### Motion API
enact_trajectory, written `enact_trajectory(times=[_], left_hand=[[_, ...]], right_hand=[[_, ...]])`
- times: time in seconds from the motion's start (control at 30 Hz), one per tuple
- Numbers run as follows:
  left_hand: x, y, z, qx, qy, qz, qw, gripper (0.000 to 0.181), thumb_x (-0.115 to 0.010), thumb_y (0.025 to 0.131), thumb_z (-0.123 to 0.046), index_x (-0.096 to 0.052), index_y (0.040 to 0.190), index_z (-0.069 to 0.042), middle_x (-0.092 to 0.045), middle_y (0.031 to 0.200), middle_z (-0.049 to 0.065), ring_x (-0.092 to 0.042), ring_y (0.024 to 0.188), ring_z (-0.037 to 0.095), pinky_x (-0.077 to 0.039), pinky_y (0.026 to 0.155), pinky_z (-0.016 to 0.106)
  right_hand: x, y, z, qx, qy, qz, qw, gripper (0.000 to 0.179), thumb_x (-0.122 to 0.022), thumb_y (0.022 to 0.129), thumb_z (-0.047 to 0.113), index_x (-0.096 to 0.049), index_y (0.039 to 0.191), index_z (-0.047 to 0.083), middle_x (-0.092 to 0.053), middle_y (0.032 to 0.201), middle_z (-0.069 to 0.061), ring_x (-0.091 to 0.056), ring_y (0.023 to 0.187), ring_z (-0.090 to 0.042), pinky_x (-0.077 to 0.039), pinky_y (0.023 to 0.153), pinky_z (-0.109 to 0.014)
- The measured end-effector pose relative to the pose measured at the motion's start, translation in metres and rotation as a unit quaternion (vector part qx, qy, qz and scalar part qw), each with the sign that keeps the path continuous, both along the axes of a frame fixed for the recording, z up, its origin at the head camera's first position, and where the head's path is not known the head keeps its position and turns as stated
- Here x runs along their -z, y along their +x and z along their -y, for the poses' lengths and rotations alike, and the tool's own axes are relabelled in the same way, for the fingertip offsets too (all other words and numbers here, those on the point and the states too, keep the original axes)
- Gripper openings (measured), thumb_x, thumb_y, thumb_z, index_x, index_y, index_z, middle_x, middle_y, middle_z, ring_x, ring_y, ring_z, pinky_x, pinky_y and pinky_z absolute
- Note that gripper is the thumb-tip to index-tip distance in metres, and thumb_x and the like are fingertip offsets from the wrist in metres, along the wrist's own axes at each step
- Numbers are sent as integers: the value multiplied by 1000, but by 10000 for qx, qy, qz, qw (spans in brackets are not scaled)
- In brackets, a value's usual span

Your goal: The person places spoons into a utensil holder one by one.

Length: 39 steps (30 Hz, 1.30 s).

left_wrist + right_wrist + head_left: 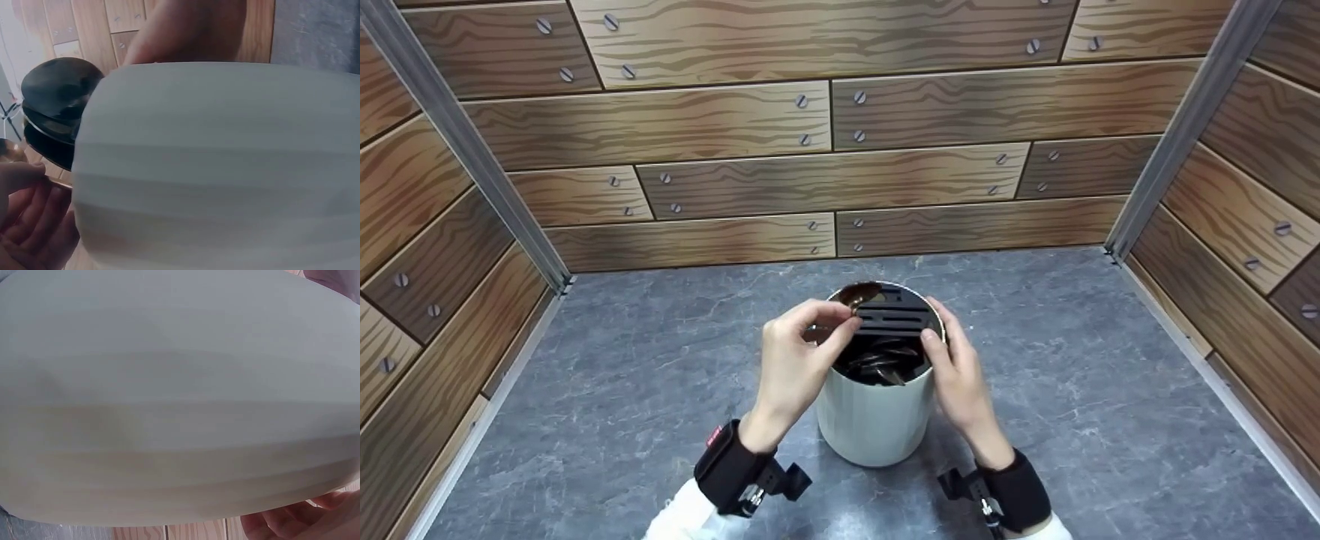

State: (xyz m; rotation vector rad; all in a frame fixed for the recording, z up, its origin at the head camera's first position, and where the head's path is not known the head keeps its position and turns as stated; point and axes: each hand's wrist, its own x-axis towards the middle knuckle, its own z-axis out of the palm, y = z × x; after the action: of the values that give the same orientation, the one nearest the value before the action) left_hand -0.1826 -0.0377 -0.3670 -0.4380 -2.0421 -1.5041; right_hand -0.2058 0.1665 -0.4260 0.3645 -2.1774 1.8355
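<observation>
A pale, ribbed utensil holder stands upright in front of me, its wall filling much of both wrist views. Out of its mouth rise a black slotted turner and several dark, glossy utensils. Black rounded heads show over the rim in the left wrist view. My left hand pinches a shiny brown-gold spoon between thumb and fingers, close to its bowl; the lower handle is hidden in the holder. My right hand grips the holder's right side, thumb at the rim, fingers around the outside.
The holder stands on a grey marbled floor. Wood-plank-patterned walls enclose the back and both sides, with metal corner posts at left and right.
</observation>
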Motion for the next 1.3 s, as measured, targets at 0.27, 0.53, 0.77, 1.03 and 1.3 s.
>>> enact_trajectory(times=[0.27,0.53,0.77,1.03,1.3], left_hand=[[11,-1,3,-134,-372,-109,9992,4,-83,90,-13,-81,91,-9,-80,86,2,-73,78,9,-60,77,27],[17,0,4,-74,-446,-140,9989,5,-85,88,-12,-81,88,-11,-80,84,2,-75,81,14,-60,80,25],[18,2,5,-188,-752,-93,9970,6,-87,85,-12,-82,88,-11,-80,85,3,-74,84,18,-59,80,27],[17,1,9,-147,-1225,-51,9923,5,-86,86,-11,-83,90,-11,-81,87,1,-72,88,18,-58,80,28],[12,3,14,68,-1589,128,9872,3,-84,88,-11,-82,90,-13,-82,91,1,-70,92,20,-56,83,29]], right_hand=[[0,-1,0,-31,-65,-16,10000,50,-45,110,10,-41,157,-5,-50,159,-25,-49,147,-37,-39,114,-6],[2,-1,0,-39,-109,-63,9999,49,-45,110,9,-41,156,-7,-51,158,-26,-54,134,6,-40,114,-7],[2,-1,0,-47,-108,-107,9999,49,-45,110,9,-41,156,-7,-51,158,-27,-51,128,16,-39,114,-7],[2,-1,0,-83,-95,-121,9998,48,-45,110,10,-42,156,-4,-51,158,-26,-51,129,15,-39,114,-7],[2,-1,0,-133,-146,-162,9997,48,-45,110,9,-42,156,-6,-50,158,-27,-51,129,16,-39,114,-7]])
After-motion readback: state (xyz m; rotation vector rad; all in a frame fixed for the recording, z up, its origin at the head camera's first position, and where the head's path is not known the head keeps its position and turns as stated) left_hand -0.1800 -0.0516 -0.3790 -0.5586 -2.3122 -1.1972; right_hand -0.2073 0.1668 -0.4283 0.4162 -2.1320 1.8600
